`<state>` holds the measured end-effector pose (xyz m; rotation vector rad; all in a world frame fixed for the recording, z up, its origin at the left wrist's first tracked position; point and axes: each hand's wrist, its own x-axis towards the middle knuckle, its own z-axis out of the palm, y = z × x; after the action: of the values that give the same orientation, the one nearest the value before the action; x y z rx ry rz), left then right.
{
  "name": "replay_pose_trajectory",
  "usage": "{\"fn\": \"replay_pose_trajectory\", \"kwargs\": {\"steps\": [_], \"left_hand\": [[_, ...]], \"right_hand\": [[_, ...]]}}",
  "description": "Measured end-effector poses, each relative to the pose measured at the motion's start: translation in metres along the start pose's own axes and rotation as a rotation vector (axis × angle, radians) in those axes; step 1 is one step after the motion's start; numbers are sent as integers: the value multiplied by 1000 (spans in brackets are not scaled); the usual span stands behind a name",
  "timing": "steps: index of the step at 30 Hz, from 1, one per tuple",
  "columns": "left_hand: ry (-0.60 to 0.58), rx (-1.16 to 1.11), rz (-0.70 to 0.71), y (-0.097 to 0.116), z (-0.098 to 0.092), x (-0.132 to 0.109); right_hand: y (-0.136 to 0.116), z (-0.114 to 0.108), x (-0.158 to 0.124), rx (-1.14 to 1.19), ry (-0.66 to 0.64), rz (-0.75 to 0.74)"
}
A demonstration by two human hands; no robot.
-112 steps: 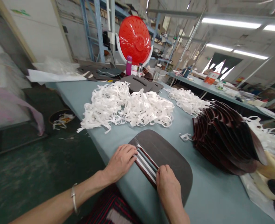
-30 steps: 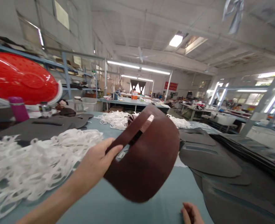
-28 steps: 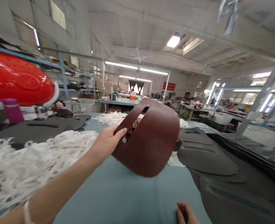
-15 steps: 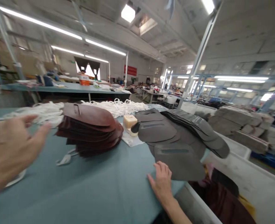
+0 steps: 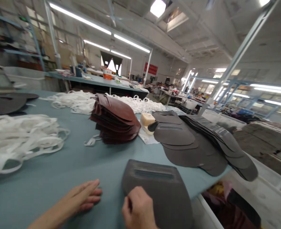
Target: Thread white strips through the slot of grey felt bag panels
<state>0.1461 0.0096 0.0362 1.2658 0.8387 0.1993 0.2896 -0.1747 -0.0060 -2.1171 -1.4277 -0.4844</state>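
My right hand [image 5: 139, 206] is closed at the left edge of a grey leather-like panel [image 5: 166, 194] with a slot near its top. The fingertips are partly hidden, but the panel seems pinched there. To the left, my left hand [image 5: 85, 198] is open above the blue-green tabletop [image 5: 83, 165], fingers stretched out and nothing in it. Beyond the hands lies a stack of brown leather-like panels [image 5: 116, 119]. More grey panels [image 5: 178, 135] lie overlapped at the right edge of the table.
White straps [image 5: 23, 140] lie heaped at the left, with more behind the brown stack. A cream-coloured block or dispenser [image 5: 147, 121] stands on a white sheet between the stacks. Beyond the table's right edge, a white bin [image 5: 209, 206] holds dark red material.
My right hand has closed and come nearer, and the front grey panel has moved left and towards me, off its pile. My left hand has lowered and moved right. The view has turned left.
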Motion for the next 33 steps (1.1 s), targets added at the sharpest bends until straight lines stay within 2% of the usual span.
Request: {"fn": "replay_pose_trajectory", "kwargs": {"steps": [2, 3, 5, 6, 8, 10, 13, 15, 18, 20, 22, 24, 26, 29, 33], "left_hand": [[-52, -33, 34, -2, 3, -9], [-35, -30, 54, -2, -2, -13], [48, -36, 48, -7, -22, -22], [82, -48, 35, -10, -35, -29], [107, -96, 12, -18, -59, -47], [124, -166, 4, -25, -75, -69], [147, -318, 3, -32, -83, -94], [147, -425, 18, -37, -83, -102], [144, -530, 21, -43, -82, -108], [146, -564, 3, -45, -82, -112], [135, -591, -16, -47, -82, -116], [112, -618, -35, -49, -83, -121], [91, -654, -49, -52, -86, -127], [23, -689, -46, -60, -92, -135], [-101, -667, -17, -63, -101, -144]], "right_hand": [[-72, 28, -18, 197, 4, -66], [-101, 34, -26, 287, -24, -84], [-137, 29, -33, 446, -135, -110], [-140, 21, -31, 520, -211, -161], [-121, 7, -16, 589, -290, -195], [-79, 3, 5, 437, -204, -95], [-17, 18, 24, 258, -106, 85], [5, 26, 26, 308, -170, 154], [7, 21, 27, 580, -296, 368], [-2, 8, 33, 872, -385, 577], [-11, -7, 42, 1185, -534, 725], [-18, -18, 51, 1418, -734, 784], [-22, -23, 56, 1537, -867, 805], [-23, -24, 56, 1624, -912, 826], [-22, -22, 46, 1702, -866, 884]]}}
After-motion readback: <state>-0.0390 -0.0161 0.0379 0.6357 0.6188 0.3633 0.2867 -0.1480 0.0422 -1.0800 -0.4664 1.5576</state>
